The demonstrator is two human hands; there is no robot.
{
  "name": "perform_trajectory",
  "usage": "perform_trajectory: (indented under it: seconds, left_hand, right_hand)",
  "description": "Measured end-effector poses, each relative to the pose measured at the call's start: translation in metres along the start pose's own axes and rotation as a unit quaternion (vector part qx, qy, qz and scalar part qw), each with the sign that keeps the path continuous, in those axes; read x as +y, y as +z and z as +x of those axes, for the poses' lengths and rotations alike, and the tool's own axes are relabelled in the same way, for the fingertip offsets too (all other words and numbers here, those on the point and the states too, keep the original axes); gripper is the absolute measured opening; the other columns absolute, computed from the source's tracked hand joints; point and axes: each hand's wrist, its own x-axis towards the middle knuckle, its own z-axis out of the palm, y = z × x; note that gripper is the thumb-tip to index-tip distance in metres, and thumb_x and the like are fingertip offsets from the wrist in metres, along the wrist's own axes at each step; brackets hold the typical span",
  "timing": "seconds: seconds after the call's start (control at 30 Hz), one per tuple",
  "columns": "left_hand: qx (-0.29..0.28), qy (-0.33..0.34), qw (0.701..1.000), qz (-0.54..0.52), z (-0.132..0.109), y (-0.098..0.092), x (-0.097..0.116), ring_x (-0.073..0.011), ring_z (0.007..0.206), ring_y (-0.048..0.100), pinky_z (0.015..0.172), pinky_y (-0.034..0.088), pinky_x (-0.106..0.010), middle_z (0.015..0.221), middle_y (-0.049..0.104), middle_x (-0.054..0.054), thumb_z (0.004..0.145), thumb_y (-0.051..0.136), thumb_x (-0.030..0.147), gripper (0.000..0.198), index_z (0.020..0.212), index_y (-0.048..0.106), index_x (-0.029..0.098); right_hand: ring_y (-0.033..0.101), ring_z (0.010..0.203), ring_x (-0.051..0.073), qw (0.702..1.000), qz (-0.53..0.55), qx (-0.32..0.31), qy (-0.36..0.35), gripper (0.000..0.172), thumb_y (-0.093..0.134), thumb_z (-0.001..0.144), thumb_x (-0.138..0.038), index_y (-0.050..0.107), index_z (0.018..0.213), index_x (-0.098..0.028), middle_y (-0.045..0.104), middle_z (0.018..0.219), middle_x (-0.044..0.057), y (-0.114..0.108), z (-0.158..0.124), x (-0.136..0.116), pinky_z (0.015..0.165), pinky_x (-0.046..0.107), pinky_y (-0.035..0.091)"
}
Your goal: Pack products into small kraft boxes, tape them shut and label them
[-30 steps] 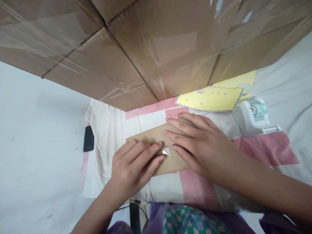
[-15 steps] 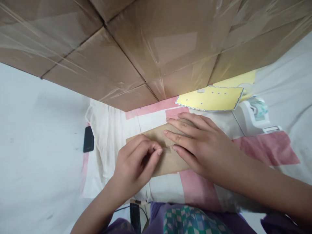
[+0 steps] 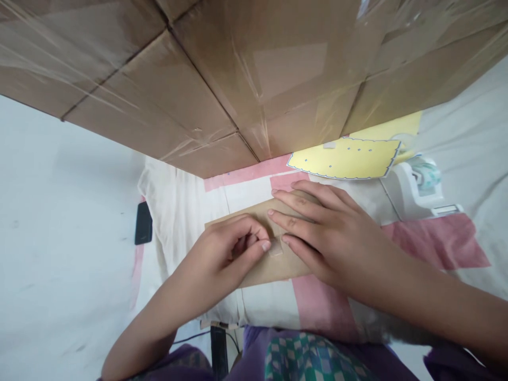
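Observation:
A flat brown cardboard piece (image 3: pixel 260 272) lies on the cloth in front of me, under both hands. On its middle sits a short strip of clear tape (image 3: pixel 275 246). My left hand (image 3: pixel 234 248) is closed in a pinch at the left end of that strip, thumb and forefinger together; the tape's end is hidden between them. With fingers spread, my right hand (image 3: pixel 317 227) rests flat on the right part of the cardboard, its fingertips just beside the tape.
Large tape-wrapped cardboard boxes (image 3: pixel 206 100) stand along the far side. Before them lies a yellow paper cutout (image 3: pixel 349 159) with a scalloped outline. A white tape dispenser (image 3: pixel 416 190) sits at right on the pink and white cloth (image 3: pixel 262 307). At left is a black phone-like object (image 3: pixel 143 223).
My left hand has shifted slightly right along the cardboard, its wrist lower and flatter, and more of the tape strip shows. The right hand stays in place.

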Motion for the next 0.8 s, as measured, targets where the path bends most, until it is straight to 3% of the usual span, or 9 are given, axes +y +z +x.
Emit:
perform_trajectory:
  seconds: [0.37,0.53,0.7,0.8]
  left_hand:
    - [0.057,0.035,0.996,0.061,0.007,0.009,0.001,-0.0066,0.06,0.047,0.061,0.039,-0.022,0.072,0.056,0.008,0.095,0.063,0.023,0.004,0.091,0.063,0.023]
    - [0.086,0.067,0.989,0.097,0.007,0.012,0.002,-0.0069,0.061,0.049,0.063,0.04,-0.023,0.073,0.056,0.007,0.095,0.064,0.024,0.004,0.092,0.062,0.022]
    - [0.102,0.049,0.987,0.114,0.005,0.015,0.001,-0.0077,0.06,0.049,0.061,0.039,-0.024,0.068,0.051,0.008,0.096,0.065,0.028,0.006,0.094,0.063,0.023]
    - [0.112,0.037,0.987,0.112,0.005,0.016,-0.002,-0.0074,0.06,0.049,0.06,0.039,-0.023,0.071,0.052,0.009,0.094,0.067,0.03,0.014,0.107,0.062,0.025]
  right_hand:
    - [0.051,0.136,0.034,1.0,0.003,-0.017,0.009,0.032,0.048,0.106,-0.027,0.072,0.125,-0.019,0.063,0.145,0.008,-0.001,0.0,-0.001,0.111,0.054,0.043]
    - [0.051,0.137,0.034,1.0,0.0,-0.02,0.008,0.032,0.049,0.105,-0.025,0.072,0.126,-0.019,0.063,0.145,0.009,-0.002,-0.001,-0.001,0.112,0.054,0.043]
    - [0.052,0.136,0.035,1.0,-0.003,-0.019,0.007,0.031,0.052,0.103,-0.024,0.072,0.127,-0.018,0.064,0.145,0.01,-0.002,-0.001,-0.001,0.111,0.056,0.045]
    - [0.051,0.136,0.035,1.0,-0.001,-0.024,0.005,0.033,0.052,0.104,-0.024,0.071,0.13,-0.018,0.063,0.146,0.01,-0.002,-0.001,-0.001,0.112,0.056,0.044]
